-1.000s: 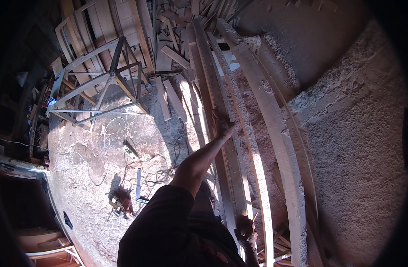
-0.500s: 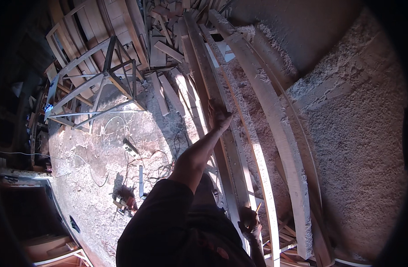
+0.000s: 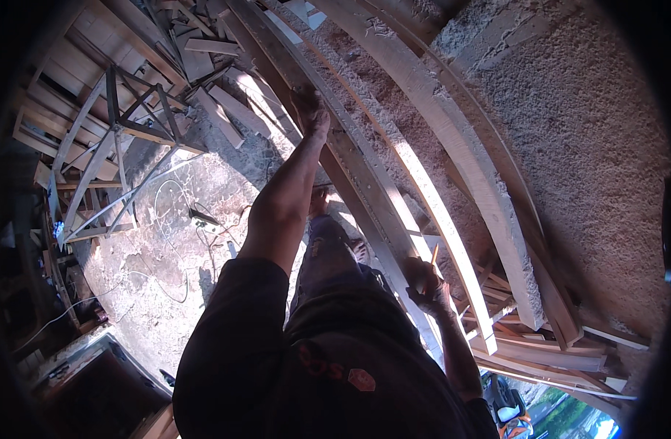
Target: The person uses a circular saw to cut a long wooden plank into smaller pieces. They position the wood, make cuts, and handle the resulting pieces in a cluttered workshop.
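A long wooden beam (image 3: 365,175) runs from the top of the view down toward my body. My left hand (image 3: 310,115) reaches far along it, its fingers wrapped over the beam. Close to my body, my right hand (image 3: 428,287) is closed around a yellowish pencil (image 3: 434,253) that points upward. This hand sits at the near part of the same beam. What its fingers do beneath is dark and hard to see.
Right of the beam lie a narrow strip of wood (image 3: 416,164) and a thick, curved-looking plank (image 3: 471,139). Heaped sawdust (image 3: 584,139) covers the right side. A wooden frame (image 3: 116,132) stands at the left, and a cable (image 3: 185,274) lies on the floor.
The view has swung, so the beams appear more slanted and more of my legs shows. Both hands stay at the beam, the right one still with the pencil.
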A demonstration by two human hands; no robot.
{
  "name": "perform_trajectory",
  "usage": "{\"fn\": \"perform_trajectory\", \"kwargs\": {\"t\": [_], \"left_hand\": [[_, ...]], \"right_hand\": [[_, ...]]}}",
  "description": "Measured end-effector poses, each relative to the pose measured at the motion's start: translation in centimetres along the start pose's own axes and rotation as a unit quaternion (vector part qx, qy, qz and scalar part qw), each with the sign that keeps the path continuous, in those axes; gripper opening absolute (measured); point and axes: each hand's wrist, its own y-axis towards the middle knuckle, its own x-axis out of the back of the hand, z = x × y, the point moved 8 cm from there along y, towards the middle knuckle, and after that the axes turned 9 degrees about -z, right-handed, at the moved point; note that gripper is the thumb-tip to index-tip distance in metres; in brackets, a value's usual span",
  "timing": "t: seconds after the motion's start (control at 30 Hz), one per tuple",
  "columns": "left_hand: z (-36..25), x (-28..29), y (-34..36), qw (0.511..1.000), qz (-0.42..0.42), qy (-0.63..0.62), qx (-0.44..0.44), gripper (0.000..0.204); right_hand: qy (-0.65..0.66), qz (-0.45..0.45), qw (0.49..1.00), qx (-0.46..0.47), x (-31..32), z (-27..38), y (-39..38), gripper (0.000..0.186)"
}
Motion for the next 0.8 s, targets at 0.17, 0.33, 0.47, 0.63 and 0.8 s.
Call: {"fn": "perform_trajectory", "kwargs": {"t": [0.17, 0.33, 0.47, 0.63, 0.8], "left_hand": [[-0.3, 0.7, 0.5, 1.000, 0.013, -0.010, 0.005, 0.088], [0.1, 0.6, 0.8, 1.000, -0.002, 0.002, -0.006, 0.080], [0.5, 1.2, 1.7, 1.000, -0.019, 0.002, -0.012, 0.068], [-0.8, 0.7, 0.0, 0.999, -0.009, 0.044, 0.002, 0.076], [-0.6, 1.0, 0.5, 0.997, -0.013, 0.066, -0.027, 0.088]], "right_hand": [[-0.036, 0.019, 0.999, -0.012, -0.3, -0.6, -0.1, 0.084], [-0.031, 0.019, 0.999, 0.000, -0.9, -1.7, -0.3, 0.088], [-0.035, 0.019, 0.999, -0.005, -1.2, -1.6, -0.2, 0.089], [-0.046, 0.018, 0.998, -0.033, -1.2, -2.2, -0.6, 0.087], [-0.029, 0.010, 0.999, -0.045, -0.5, -0.9, -0.3, 0.084]]}}
